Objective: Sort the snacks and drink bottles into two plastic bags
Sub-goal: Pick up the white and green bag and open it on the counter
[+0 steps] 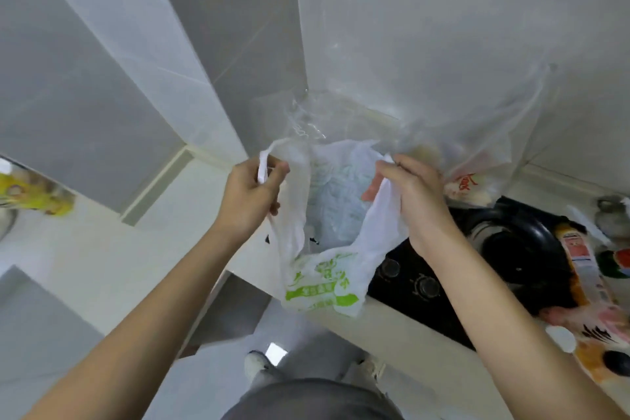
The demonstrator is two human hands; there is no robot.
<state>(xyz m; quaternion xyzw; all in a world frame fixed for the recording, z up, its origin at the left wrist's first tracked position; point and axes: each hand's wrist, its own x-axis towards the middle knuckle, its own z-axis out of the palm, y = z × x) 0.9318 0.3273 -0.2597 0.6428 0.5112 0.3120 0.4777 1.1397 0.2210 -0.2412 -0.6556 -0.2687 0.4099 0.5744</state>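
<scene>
A white plastic bag with green print (322,286) hangs over the counter edge, its mouth spread wide between my hands. My left hand (250,196) grips the left handle of the bag. My right hand (414,201) pinches the right handle and rim. Inside the bag something pale and crinkled shows, too blurred to name. A snack packet with red print (468,186) lies behind my right hand, under a sheet of clear plastic. Orange and red snack packets (579,269) lie at the right on the hob. A green bottle (615,264) sits at the far right edge.
A black gas hob (422,280) with two knobs and a dark pan (514,249) fills the counter to the right. Clear plastic sheeting (426,78) hangs over the tiled wall. A yellow packet (37,196) lies on the counter at far left. A kettle (610,215) stands at far right.
</scene>
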